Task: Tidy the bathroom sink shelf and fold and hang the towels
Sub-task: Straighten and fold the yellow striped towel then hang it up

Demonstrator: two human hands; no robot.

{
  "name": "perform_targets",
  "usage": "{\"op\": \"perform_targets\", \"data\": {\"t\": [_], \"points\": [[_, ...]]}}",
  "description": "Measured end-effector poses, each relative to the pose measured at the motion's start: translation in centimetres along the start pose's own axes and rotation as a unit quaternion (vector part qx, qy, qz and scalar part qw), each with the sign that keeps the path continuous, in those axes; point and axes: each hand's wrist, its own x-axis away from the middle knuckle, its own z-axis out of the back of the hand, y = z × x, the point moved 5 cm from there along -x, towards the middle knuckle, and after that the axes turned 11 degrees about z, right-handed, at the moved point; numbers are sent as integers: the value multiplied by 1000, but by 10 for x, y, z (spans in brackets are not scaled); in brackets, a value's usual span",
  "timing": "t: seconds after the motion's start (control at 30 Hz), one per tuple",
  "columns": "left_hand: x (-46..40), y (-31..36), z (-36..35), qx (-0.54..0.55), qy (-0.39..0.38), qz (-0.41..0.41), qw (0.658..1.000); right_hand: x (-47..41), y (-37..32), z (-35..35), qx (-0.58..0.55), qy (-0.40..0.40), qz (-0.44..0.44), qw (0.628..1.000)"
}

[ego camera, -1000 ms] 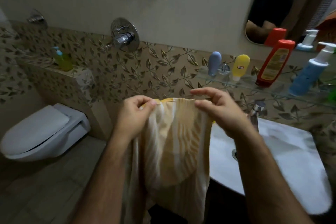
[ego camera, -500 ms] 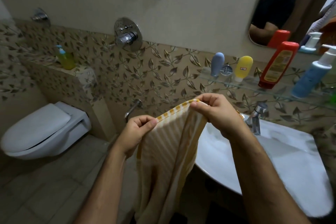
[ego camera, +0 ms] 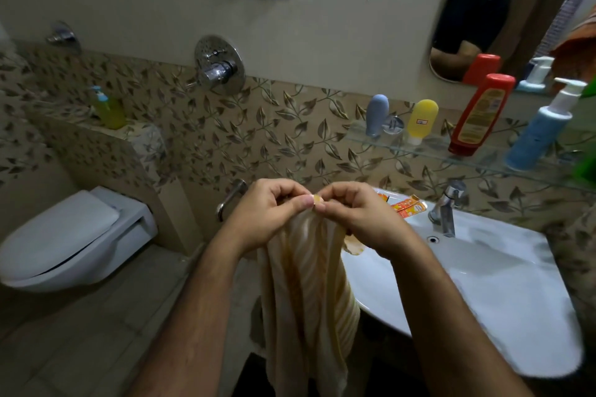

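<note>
Two corners of the striped towel (ego camera: 306, 293) are pinched together at the frame's centre, the left hand (ego camera: 267, 213) and right hand (ego camera: 358, 219) each curled with thumb and fingertips closed on the top hem, touching one another. The cloth hangs straight down toward 6 o'clock in loose folds, just off the left rim of the sink (ego camera: 503, 284). It looks soft, limp and light, with no stiffness of its own, so it will sag wherever it is unsupported; the hemmed corners seem the best hold for keeping the edges matched while folding. At 1 o'clock, orange sachets (ego camera: 408, 205) lie on the sink's back edge beside the tap (ego camera: 446, 209); their print is too small to read. Further out at 2 o'clock the glass shelf (ego camera: 429, 147) carries a blue-grey tube (ego camera: 376, 114), a yellow tube (ego camera: 422, 121), a red bottle (ego camera: 480, 113) and a pump bottle (ego camera: 541, 132); the labels are illegible.
</note>
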Motion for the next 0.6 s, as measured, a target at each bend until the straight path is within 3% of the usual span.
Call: {"op": "perform_targets", "data": {"t": [0.1,0.23,0.33,0.5,0.6], "points": [[2,-1,0,31,-11,0,999,4,-3,6,5,11,3,1000],[12,-30,-12,192,-41,90,976,8,-22,19,-74,69,21,995],[25,-58,-13,270,5,130,954,11,-25,29,-86,88,9,992],[15,-43,0,238,82,75,965,15,-7,33,63,64,-80,993],[9,-29,6,206,91,49,973,14,-5,31,2,72,-61,996]]}}
